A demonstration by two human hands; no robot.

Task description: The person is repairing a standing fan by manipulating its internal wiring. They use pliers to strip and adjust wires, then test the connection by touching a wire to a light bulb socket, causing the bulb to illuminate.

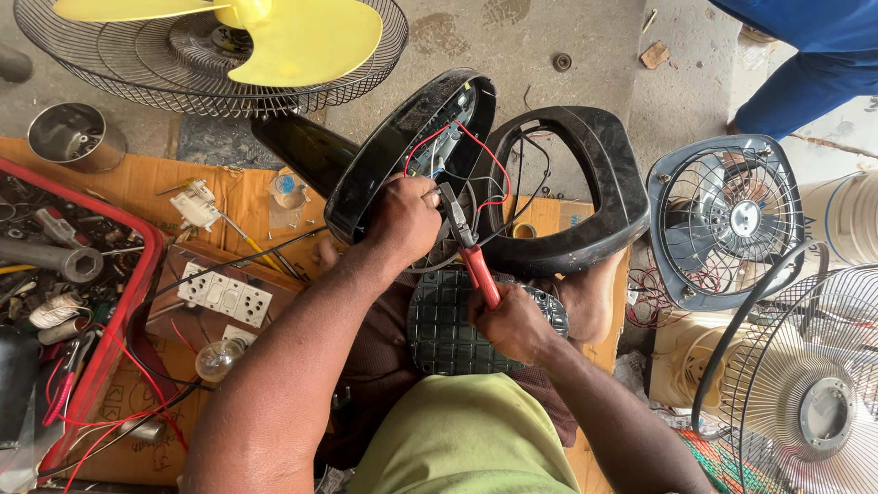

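The left hand (402,220) is closed around the rim of a black oval fan housing (384,160), which stands tilted on its edge and shows red and black wires (476,151) inside its open face. The fingers curl over the edge near the wiring, knuckles up. The right hand (512,322) is wrapped in a firm fist around the red handles of a pair of pliers (466,242); the metal nose of the tool points up and left, reaching in among the wires just beside the left hand's fingers. Whether the nose pinches a wire cannot be told.

A second black oval shell (594,197), hollow in the middle, leans against the first on its right. Below both hands a dark gridded panel (439,325) lies across the person's lap, above the green shirt (466,439).

On the cardboard (137,187) to the left lie a white switch board (224,295), a clear bulb (218,359) and a small white plug (197,209). A red tray (137,284) at the far left holds tools and scrap metal. At the top stands a wire fan guard (366,69) with a yellow blade (302,37); a steel cup (73,135) sits near it. To the right are a small grey fan (727,220) and a pale wire fan cage (814,384). Another person's blue sleeve (805,55) shows in the upper right corner
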